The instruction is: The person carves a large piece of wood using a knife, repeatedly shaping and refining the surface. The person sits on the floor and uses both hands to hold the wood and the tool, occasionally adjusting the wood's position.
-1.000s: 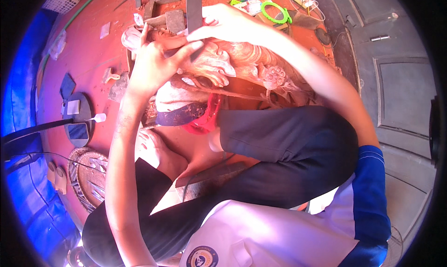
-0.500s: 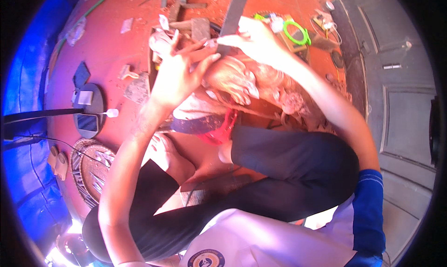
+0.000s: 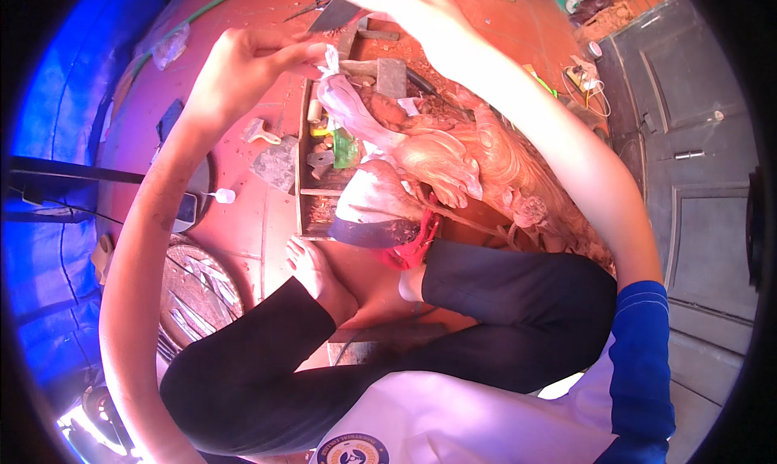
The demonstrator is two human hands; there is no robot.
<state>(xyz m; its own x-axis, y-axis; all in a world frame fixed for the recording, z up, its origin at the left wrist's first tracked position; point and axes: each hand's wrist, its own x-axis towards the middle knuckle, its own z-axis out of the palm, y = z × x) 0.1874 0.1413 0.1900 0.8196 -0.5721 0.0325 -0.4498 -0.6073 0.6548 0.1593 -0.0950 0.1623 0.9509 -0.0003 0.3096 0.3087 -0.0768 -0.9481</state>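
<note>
A dark grey strip, apparently sandpaper (image 3: 341,12), is stretched between my hands beyond the carving. My right hand (image 3: 417,11) grips its upper end, fingers bent around it. At the lower end, my left hand (image 3: 239,72) pinches with thumb and fingers; the exact contact is blurred. Just below those fingertips is the pale raised hand (image 3: 329,59) of a carved wooden figure (image 3: 441,161). The reddish-brown figure lies slanted in front of me, with flowing folds and a carved flower. A white, dark and red cloth bundle (image 3: 376,193) sits under its near side.
A wooden tray (image 3: 301,181) with tools and shavings lies beneath the figure. Left of it are a brush (image 3: 261,131), a flat grey piece (image 3: 277,165) and a round basket of chisels (image 3: 194,290). A grey door (image 3: 696,140) stands right, a blue sheet (image 3: 48,262) left.
Both hands have moved away from the middle of the carving, farther out, the left also leftward. The strip has gone with them, uncovering the figure's raised arm and the tray.
</note>
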